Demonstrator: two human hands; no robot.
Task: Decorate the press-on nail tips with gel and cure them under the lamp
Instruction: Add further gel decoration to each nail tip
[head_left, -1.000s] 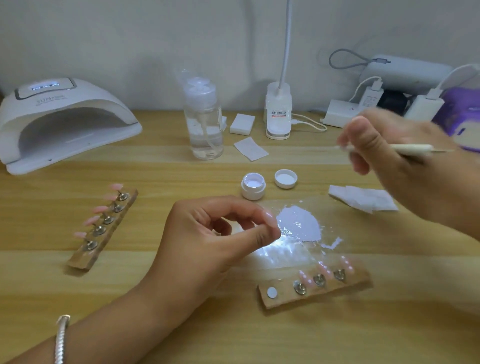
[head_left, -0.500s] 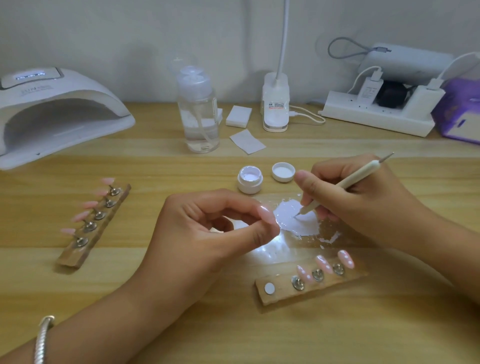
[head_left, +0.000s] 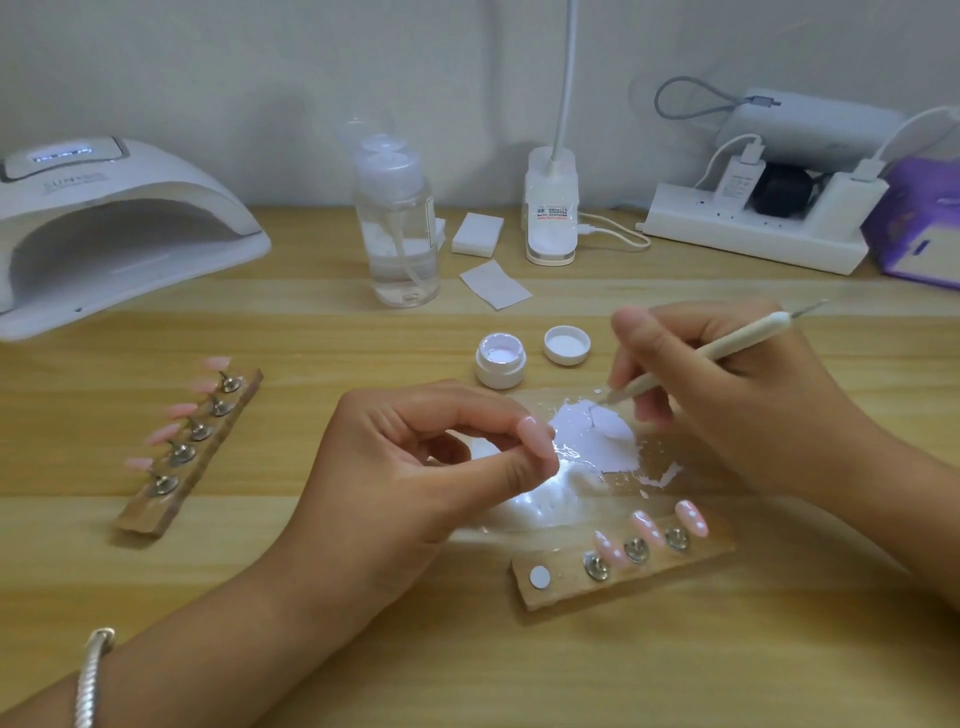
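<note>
White gel puddle (head_left: 592, 441) at desk (head_left: 311, 322) centre | right hand (head_left: 727, 410) curled round dotting tool (head_left: 717, 353), tip in gel | left hand (head_left: 405, 467) thumb and forefinger pinched, content hidden | load only small bead, avoid strings

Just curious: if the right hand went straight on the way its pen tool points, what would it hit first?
The right hand would likely meet the white gel puddle on the clear sheet; the pen tool tip looks nearly in it.

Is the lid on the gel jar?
No, the gel jar stands open and its lid lies upturned beside it.
</note>
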